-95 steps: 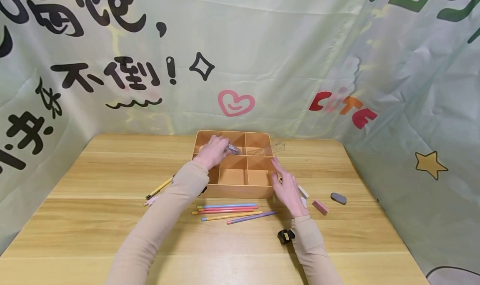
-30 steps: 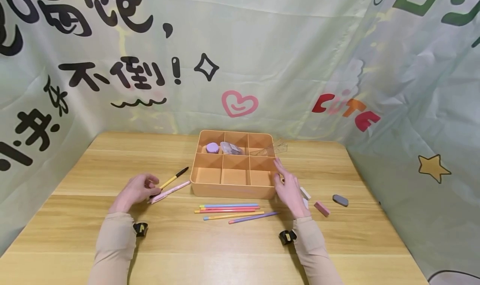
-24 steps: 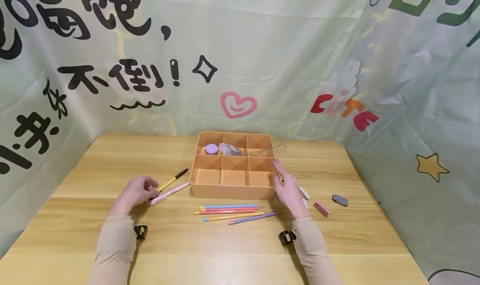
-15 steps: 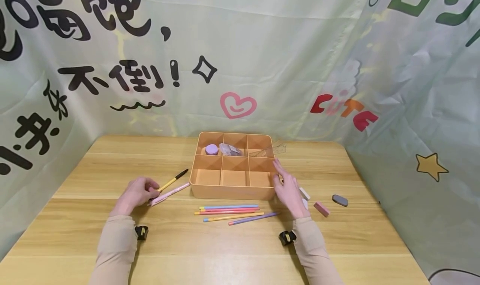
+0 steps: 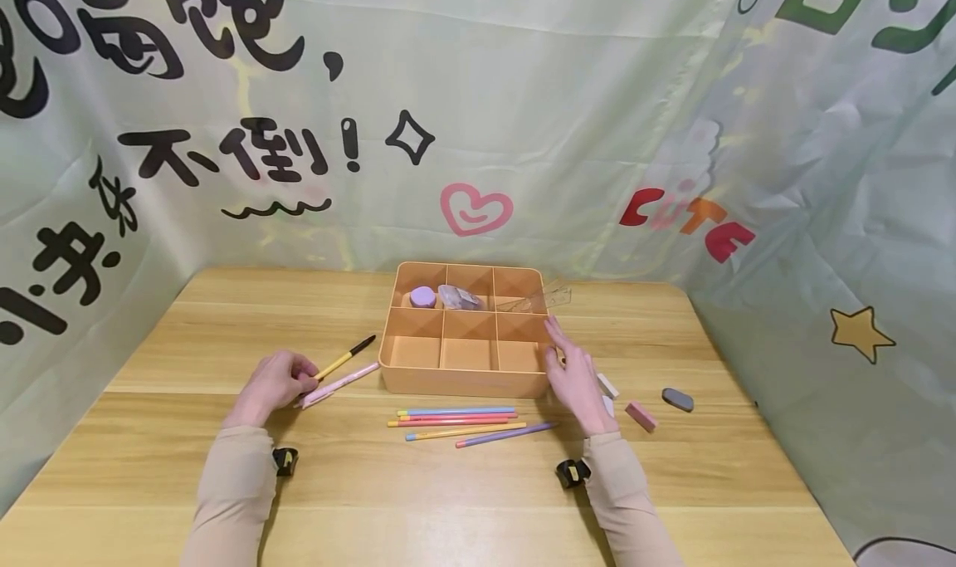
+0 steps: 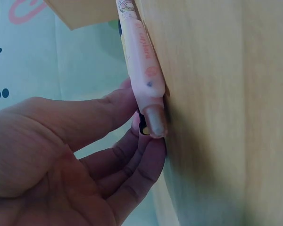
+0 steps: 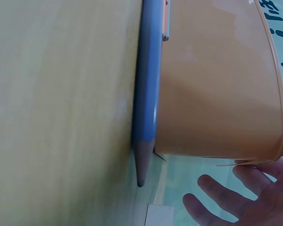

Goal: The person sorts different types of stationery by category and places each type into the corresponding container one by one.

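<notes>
Pinching the near end of the yellow pen (image 5: pixel 345 358) on the table (image 5: pixel 448 505), left of the box (image 5: pixel 463 382), with the left hand (image 5: pixel 272 384); touching the box's right side with outstretched fingers of the right hand (image 5: pixel 576 383), gripping nothing. Might drag the pink pen (image 5: pixel 351 378) along by pinching so close beside it.

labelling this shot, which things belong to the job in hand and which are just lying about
Likely in the job: left hand at the yellow pen and pink pen; right hand against the tray; purple round item and clear-wrapped item inside it; clear ruler-like piece over its edge

Seemingly lying about, no hand gripping them: pencils, pink block, gray block, white pieces
</notes>
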Demonstrator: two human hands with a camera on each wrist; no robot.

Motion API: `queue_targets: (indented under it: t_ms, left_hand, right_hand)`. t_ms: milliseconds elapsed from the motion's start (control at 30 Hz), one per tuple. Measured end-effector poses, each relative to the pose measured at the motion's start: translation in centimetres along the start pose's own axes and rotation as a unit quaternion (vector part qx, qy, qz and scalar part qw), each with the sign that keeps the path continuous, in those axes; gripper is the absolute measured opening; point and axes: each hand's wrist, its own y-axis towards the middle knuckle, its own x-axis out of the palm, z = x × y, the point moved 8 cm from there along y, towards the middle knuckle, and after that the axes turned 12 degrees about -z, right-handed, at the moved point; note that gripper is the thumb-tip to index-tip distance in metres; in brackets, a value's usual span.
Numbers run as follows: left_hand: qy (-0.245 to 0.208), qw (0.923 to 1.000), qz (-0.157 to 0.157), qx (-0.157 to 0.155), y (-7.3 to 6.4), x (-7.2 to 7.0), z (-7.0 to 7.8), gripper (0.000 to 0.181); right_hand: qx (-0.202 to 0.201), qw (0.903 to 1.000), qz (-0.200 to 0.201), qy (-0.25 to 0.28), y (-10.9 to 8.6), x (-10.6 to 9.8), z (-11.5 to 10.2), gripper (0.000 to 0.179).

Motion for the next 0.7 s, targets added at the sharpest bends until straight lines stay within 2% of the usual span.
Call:
queue_targets:
  t_ms: [700]
  left_hand:
    - [0.013,0.9999,0.004,-0.010,-0.22,-0.27,0.01,0.021]
  right_hand:
    - [0.007,1.0000,-0.003,-0.002,0.04,0.05,-0.01,0.050]
